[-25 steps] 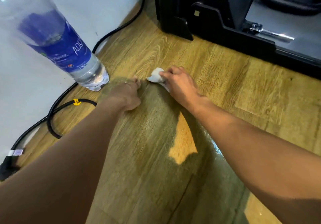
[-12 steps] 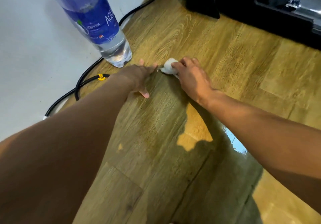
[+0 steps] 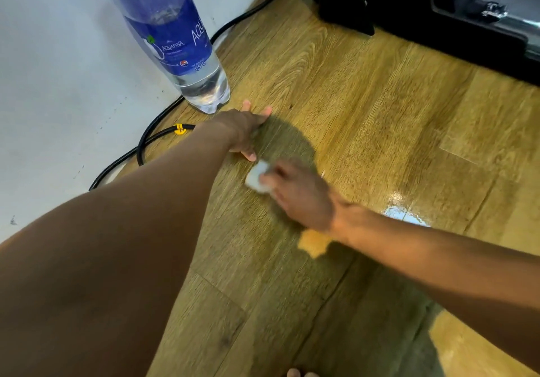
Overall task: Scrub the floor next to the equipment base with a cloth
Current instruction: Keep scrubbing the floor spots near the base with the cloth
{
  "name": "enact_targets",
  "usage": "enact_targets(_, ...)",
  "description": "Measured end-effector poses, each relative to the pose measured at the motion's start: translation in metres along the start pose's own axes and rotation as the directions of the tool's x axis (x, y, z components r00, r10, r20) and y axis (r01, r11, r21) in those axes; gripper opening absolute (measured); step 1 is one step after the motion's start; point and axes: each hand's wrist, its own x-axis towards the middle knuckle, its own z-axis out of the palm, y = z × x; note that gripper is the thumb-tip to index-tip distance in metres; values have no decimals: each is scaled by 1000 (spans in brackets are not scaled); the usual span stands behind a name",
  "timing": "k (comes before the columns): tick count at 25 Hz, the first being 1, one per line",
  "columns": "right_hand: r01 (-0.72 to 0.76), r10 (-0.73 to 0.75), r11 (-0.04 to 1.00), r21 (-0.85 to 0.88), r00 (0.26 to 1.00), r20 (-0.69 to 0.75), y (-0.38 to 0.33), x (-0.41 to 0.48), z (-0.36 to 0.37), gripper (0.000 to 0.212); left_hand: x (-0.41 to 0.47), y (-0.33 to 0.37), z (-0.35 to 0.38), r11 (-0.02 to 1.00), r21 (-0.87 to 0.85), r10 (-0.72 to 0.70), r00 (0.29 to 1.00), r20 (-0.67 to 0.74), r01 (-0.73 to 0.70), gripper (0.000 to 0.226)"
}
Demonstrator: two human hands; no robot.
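On the floor (image 3: 365,113), right hand (image 3: 298,195) grips cloth (image 3: 256,178), pointing toward bottle (image 3: 181,40).

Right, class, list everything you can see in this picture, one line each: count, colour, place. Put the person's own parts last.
bottle: one, clear with blue label, standing on the floor by the wall, upper left
cable: count unclear, black with a yellow tie, along the wall's foot
equipment base: one, black, top right
cloth: one, white, centre, on the floor
wet patch: one, shiny, beside the right wrist
floor: yellow-brown wood planks
wall: white, left
left hand: flat on the floor near the bottle
right hand: holds the cloth, blurred
toes: bottom edge
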Motion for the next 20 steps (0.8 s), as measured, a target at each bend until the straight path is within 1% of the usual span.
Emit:
enact_targets(1,110,-110,994,1,991,74,-9,-8,6,30,1,0,0,1000,-2,0,1000,0,0,111)
enact_targets(2,159,-158,987,5,979,130,-11,-8,5,30,2,0,1,1000,0,-3,1000,-3,3,112)
enact_targets(3,127,-126,992,0,983,131,-5,-4,1,30,2,0,2,1000,0,-8,1000,-5,8,112)
enact_targets(5,-30,31,999,-29,999,26,7,3,-7,31,2,-1,3,1000,-20,-12,1000,-15,12,113)
enact_targets(6,-79,78,995,-59,997,-11,4,3,-5,33,2,-2,4,999,-34,-10,1000,-17,9,113)
enact_targets(7,-84,82,994,-71,996,-29,-5,-4,1,35,1,-2,4,999,-48,-7,1000,-20,6,113)
enact_targets(8,-40,41,998,-55,999,6,-21,-13,9,36,1,-2,4,998,-58,-9,1000,-25,7,113)
enact_targets(10,163,-164,986,23,982,93,-45,-33,21,36,0,0,5,998,-65,-15,999,-40,12,113)
enact_targets(11,256,-255,967,16,957,139,-44,-38,21,35,-1,1,6,997,-70,-15,998,-53,11,112)
enact_targets(12,301,-293,953,-20,940,175,-37,-36,16,33,-2,1,8,997,-82,-17,997,-71,11,112)
enact_targets(13,292,-279,955,-56,945,172,-26,-32,10,32,-3,1,10,995,-99,-20,996,-92,11,111)
enact_targets(14,231,-219,970,-73,966,139,-16,-30,6,32,-4,0,12,993,-117,-24,993,-112,11,109)
enact_targets(16,79,-77,996,-50,996,48,-12,-34,9,36,-8,-1,14,988,-156,-27,990,-140,5,106)
enact_targets(17,71,-70,997,-27,997,29,-20,-41,13,37,-10,0,14,985,-174,-30,989,-147,4,105)
enact_targets(18,130,-129,992,-7,991,43,-31,-50,19,37,-11,2,14,984,-181,-34,988,-150,6,105)
enact_targets(19,234,-235,972,27,969,71,-41,-60,26,38,-12,5,12,984,-176,-33,988,-149,7,105)
enact_targets(20,348,-353,935,67,929,113,-48,-70,30,38,-13,8,10,987,-161,-27,989,-142,4,103)
